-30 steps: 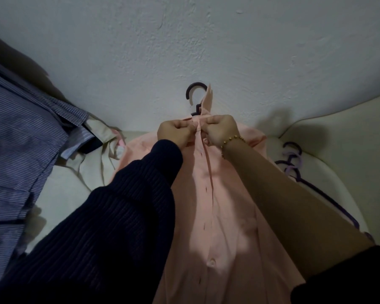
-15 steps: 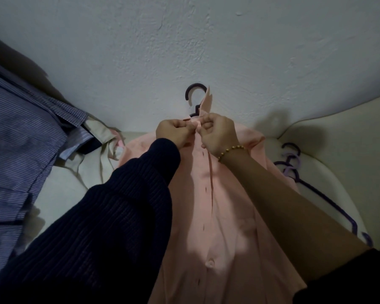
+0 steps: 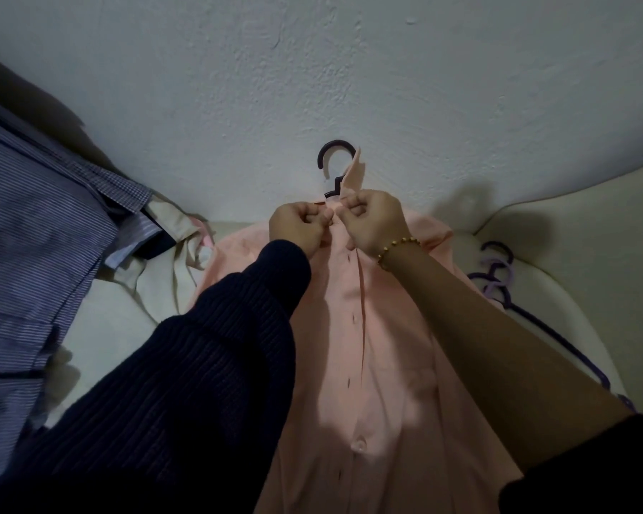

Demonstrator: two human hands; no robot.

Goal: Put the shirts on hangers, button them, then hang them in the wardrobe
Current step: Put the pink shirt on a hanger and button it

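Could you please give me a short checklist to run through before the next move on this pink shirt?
1. Pink shirt is on the dark hanger, with the hook sticking out above the collar: ok.
2. Left hand and right hand both pinch the shirt front at the collar: ok.
3. Top button is through its hole: hidden by the fingers, cannot tell.
4. Lower front is fastened: several buttonholes show as bare slits: not ok.
5. Collar lies flat: one collar tip stands up beside the hook: not ok.
6. Spare purple hangers lie to the right of the shirt: ok.
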